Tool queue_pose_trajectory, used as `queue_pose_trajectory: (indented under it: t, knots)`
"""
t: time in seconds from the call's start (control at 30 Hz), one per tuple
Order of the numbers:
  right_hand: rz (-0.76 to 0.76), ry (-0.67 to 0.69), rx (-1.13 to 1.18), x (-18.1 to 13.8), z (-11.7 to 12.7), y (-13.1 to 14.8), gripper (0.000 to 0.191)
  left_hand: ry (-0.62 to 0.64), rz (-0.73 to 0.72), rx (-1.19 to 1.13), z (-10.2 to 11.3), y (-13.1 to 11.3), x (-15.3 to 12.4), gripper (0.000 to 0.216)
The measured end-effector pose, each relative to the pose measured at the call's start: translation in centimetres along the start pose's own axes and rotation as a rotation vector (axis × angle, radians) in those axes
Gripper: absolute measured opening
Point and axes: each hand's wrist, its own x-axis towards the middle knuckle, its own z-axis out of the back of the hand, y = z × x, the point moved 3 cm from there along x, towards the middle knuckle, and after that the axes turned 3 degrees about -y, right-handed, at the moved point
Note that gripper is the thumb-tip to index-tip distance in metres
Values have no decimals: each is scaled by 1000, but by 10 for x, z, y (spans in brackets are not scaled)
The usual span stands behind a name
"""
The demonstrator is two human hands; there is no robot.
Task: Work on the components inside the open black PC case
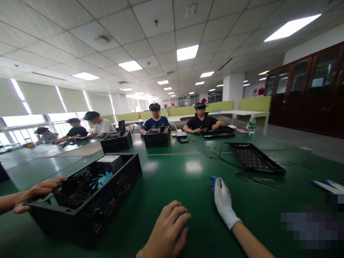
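Observation:
My left hand is bare and rests on the green table at the bottom centre, fingers curled under, nothing visible in it. My right hand wears a white glove with blue fingertips and lies flat on the table just right of the left one, holding nothing. An open black computer case with a blue fan stands to the left of my left hand, apart from it. Another person's bare hand reaches in from the left edge and grips the case's near-left rim.
A black perforated side panel lies at the right with loose cables beside it. Two more black cases stand further back, where several people sit working. A water bottle stands at the far right. A blurred patch covers the lower right corner.

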Motion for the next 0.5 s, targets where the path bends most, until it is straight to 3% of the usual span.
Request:
queue_pose_trajectory:
  t: [0.07, 0.2, 0.3, 0.4, 0.5]
  knots:
    - [4, -24, 9, -1, 2, 3, 88, 21, 133, 135, 6, 28, 37, 37]
    - [43, -51, 13, -6, 3, 7, 84, -25, 366, 285, 16, 111, 114, 39]
    - [52, -74, 12, -8, 2, 6, 83, 22, 495, 373, 19, 160, 143, 39]
    - [56, -84, 18, -7, 0, 5, 84, 176, 561, 421, 15, 176, 146, 35]
    - [60, -93, 28, -4, -3, 6, 85, 330, 580, 447, 13, 167, 139, 35]
